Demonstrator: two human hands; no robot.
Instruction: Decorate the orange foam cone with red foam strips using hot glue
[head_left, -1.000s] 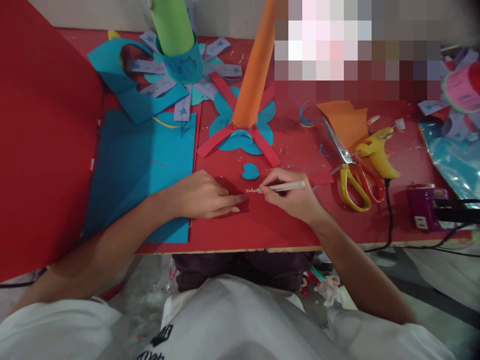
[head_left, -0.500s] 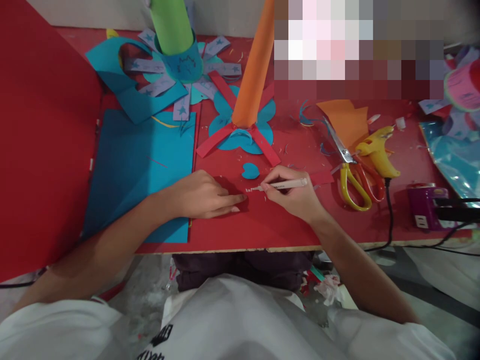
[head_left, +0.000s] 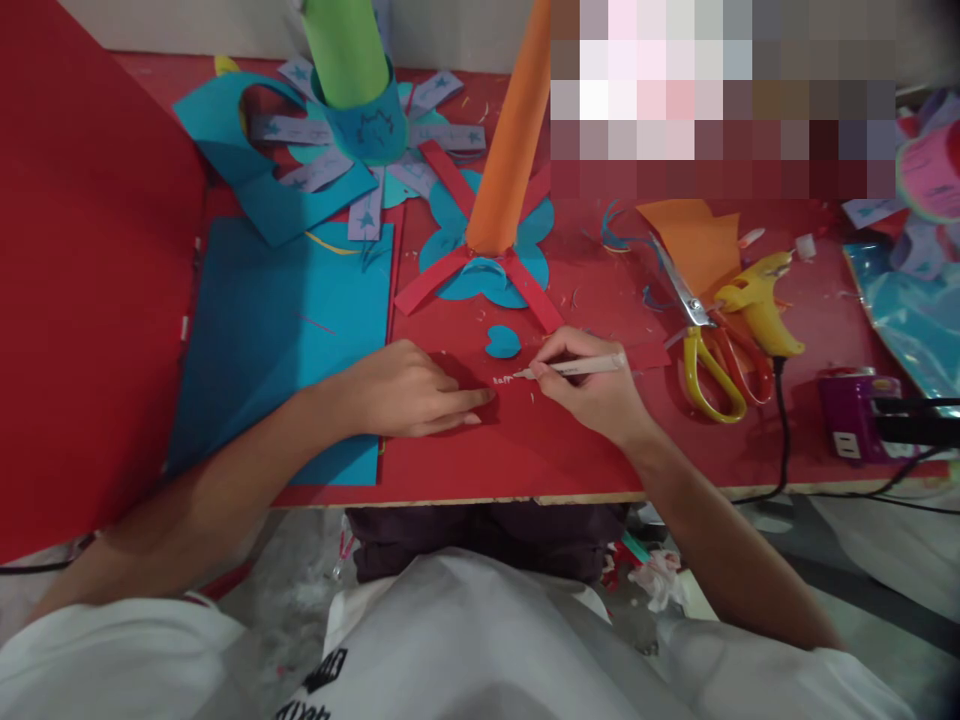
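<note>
The left hand (head_left: 397,388) lies flat, fingers extended and gripping nothing, its index fingertip just beside the pale lettering (head_left: 502,380); rightward, the nearly crosswise white pen (head_left: 589,367), tip pointing left at the letters' end, is pinched in the right hand (head_left: 611,400).

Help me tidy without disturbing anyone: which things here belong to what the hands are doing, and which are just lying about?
In use:
- white pen, in the right hand
- red surface, with white lettering near the pen's tip

Seemingly just lying about:
- scissors
- yellow glue gun
- orange paper
- purple box
- small blue cutout, though close enough to be part of it
</note>
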